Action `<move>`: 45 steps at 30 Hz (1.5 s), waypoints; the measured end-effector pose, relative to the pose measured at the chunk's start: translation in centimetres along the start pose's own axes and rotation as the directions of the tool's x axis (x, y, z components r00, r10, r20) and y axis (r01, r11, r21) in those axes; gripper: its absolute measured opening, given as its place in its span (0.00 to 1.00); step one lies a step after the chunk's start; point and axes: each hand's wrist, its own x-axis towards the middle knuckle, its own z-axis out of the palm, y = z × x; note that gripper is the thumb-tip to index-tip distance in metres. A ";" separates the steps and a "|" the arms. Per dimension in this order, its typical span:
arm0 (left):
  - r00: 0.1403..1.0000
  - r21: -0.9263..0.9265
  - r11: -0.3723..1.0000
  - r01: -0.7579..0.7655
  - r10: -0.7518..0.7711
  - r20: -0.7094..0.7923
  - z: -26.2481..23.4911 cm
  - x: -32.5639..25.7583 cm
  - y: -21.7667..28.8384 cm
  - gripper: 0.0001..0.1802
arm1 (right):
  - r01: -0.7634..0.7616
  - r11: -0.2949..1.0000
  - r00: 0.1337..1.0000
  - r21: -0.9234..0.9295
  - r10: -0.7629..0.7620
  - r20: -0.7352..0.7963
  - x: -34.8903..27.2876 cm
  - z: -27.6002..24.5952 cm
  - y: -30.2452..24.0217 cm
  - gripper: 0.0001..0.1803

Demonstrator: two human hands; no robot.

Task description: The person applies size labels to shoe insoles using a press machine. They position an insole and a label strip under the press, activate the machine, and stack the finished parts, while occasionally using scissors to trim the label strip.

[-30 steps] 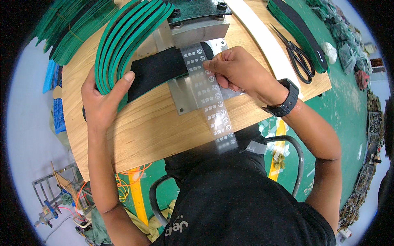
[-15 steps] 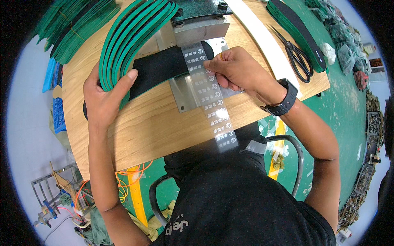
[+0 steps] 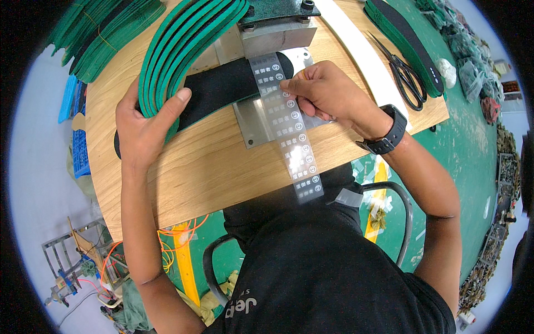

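My left hand (image 3: 143,125) is closed around a curved bundle of green-and-black insoles (image 3: 186,47), thumb toward me. Beneath the bundle, a single black insole (image 3: 225,86) with a green edge lies across a metal plate (image 3: 249,123), its far-right end below a press head (image 3: 278,38). Over that end runs a clear transfer strip (image 3: 296,142) printed with repeated white marks; its lower part hangs past the table's near edge. My right hand (image 3: 334,92) pinches the strip's right edge between thumb and forefinger, beside the insole.
Black scissors (image 3: 405,78) and another stack of insoles (image 3: 403,42) lie at the table's right, beside a curved white strip (image 3: 367,55). Bundled green insoles (image 3: 105,33) are at the far left. The wooden table's (image 3: 194,178) near edge borders my lap.
The scene has shifted slightly rightward in the picture. Both hands keep the same holds, and the strip lies almost as before over the insole.
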 end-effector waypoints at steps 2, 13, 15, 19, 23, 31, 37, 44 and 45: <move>1.000 0.021 1.000 -0.007 0.007 0.009 0.0 0.0 0.1 0.25 | 0.008 1.000 1.000 -0.028 -0.009 -0.005 -0.1 0.0 0.0 0.15; 0.999 0.071 0.997 0.041 -0.042 0.008 -0.3 0.1 0.0 0.23 | 0.032 0.999 0.999 0.022 -0.031 -0.006 0.1 -0.4 0.4 0.15; 0.998 0.063 0.996 0.065 -0.066 0.006 -0.3 0.0 0.0 0.23 | 0.028 0.999 1.000 0.040 -0.028 -0.006 0.2 -0.2 0.4 0.15; 0.999 0.044 0.999 0.018 -0.020 0.030 -0.1 0.0 -0.1 0.23 | 0.016 0.997 1.000 0.072 -0.015 -0.006 0.2 -0.1 0.6 0.16; 0.999 0.044 0.998 -0.033 0.031 0.039 0.2 -0.1 0.0 0.27 | 0.037 0.994 0.999 0.098 -0.037 0.003 0.2 -0.1 1.0 0.16; 0.962 0.619 0.739 -0.267 0.167 0.216 2.0 0.2 1.6 0.44 | 0.054 0.989 0.998 0.139 -0.059 0.029 -0.4 -0.2 1.0 0.11; 0.954 0.628 0.725 -0.282 0.145 0.261 2.0 -0.1 1.3 0.46 | 0.223 0.974 0.975 -0.029 -0.222 0.028 -1.3 -1.1 0.7 0.10; 0.882 0.474 0.837 -0.274 0.022 0.470 -2.6 0.1 1.2 0.49 | 0.369 0.755 0.849 -0.541 -0.512 -0.135 3.2 -10.8 0.1 0.13; 0.886 0.404 0.892 -0.203 -0.009 0.464 -3.5 0.5 1.3 0.49 | 0.293 0.757 0.874 -0.584 -0.459 -0.156 3.3 -11.7 -1.0 0.15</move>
